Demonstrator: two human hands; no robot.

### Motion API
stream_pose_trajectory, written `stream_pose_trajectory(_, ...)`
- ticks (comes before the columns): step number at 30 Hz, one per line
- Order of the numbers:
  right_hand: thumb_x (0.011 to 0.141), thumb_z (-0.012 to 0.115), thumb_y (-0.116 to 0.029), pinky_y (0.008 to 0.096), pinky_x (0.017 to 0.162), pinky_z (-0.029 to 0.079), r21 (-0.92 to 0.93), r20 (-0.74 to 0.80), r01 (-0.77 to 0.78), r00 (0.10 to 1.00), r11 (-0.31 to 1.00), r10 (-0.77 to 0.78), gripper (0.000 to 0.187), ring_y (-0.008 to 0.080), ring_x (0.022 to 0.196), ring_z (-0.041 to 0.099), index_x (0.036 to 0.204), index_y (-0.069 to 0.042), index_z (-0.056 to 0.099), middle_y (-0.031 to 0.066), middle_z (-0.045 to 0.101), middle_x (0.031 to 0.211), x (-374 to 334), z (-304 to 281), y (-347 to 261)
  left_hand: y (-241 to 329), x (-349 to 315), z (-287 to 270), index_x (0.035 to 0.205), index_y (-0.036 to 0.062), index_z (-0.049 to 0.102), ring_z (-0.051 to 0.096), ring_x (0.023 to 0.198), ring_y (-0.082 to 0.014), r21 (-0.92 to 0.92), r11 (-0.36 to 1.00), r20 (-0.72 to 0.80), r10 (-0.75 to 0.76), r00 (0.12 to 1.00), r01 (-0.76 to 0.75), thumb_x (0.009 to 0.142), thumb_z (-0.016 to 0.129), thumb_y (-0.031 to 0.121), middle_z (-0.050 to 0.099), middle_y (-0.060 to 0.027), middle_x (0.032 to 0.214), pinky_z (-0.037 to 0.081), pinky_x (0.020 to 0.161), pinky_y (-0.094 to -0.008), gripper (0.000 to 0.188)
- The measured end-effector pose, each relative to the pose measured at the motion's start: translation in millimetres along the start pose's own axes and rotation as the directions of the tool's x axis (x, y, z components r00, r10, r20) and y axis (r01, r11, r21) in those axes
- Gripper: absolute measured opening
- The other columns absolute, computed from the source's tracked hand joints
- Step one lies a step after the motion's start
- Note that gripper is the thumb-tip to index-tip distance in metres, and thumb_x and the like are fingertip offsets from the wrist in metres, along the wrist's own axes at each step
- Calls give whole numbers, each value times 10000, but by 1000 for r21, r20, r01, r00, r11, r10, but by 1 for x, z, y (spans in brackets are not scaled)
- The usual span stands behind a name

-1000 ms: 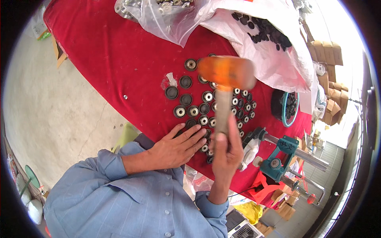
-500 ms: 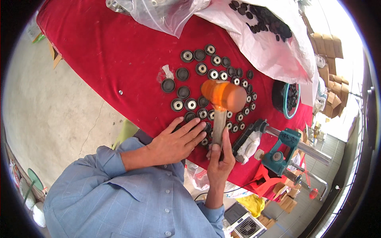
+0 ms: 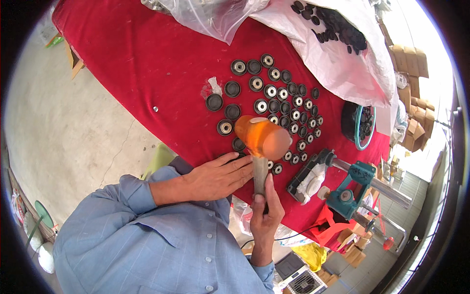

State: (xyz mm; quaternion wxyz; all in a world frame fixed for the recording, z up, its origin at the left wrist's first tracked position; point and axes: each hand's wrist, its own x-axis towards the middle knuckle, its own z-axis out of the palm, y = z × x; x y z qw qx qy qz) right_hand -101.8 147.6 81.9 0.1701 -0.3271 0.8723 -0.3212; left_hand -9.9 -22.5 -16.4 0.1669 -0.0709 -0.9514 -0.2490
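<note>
In my right hand (image 3: 267, 210) is a mallet (image 3: 262, 137) with an orange head and a pale handle, my fingers closed round the lower handle. Its head hangs over the near part of a group of black round caps and hides some of them. Several caps hold a metal bearing (image 3: 261, 106), while others, such as one black cap (image 3: 214, 102), show a dark face. My left hand (image 3: 215, 176) lies with fingers stretched out by the table's near edge, beside the mallet handle. Its fingertips rest at the nearest caps; what lies under them is hidden.
A red cloth (image 3: 161, 63) covers the table. At the right stands a green hand press (image 3: 350, 191) with metal bars. A white sack (image 3: 338, 73) with loose black discs, a blue-rimmed tub (image 3: 360, 127) and a clear plastic bag (image 3: 210, 17) lie farther back.
The mallet has moved left and nearer to me, toward my left hand. My left hand stays by the near caps, fingers stretched. The whole view has shifted slightly.
</note>
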Motion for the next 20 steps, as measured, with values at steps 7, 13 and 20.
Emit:
stream_pose_trajectory(7,1009,545,-24,267,682,526,230,-25,-52,998,972,59,486,133,740,621,1493,19,541,115,716,1002,-14,-12,-11,-1,0,-5,1409,16,598,419,1496,-277,4,1000,11,8,1000,-8,954,537,215,499,-147,1564,325,1224,-464,500)
stream_pose_trajectory(13,994,569,-26,357,882,547,-26,109,27,994,999,-24,456,206,972,684,1446,28,582,197,725,1210,1,4,-20,-5,4,-4,1419,-18,566,434,1481,-299,-14,998,16,55,998,-55,944,532,205,495,-168,1562,324,1225,-474,526)
stream_pose_trajectory(20,1049,611,-157,276,679,540,318,-111,-68,988,946,108,541,128,736,621,1546,4,473,133,724,1025,-25,-9,-7,0,3,-8,1457,-22,529,415,1489,-321,-32,999,36,22,999,-21,933,539,215,457,-168,1595,307,1243,-486,575)
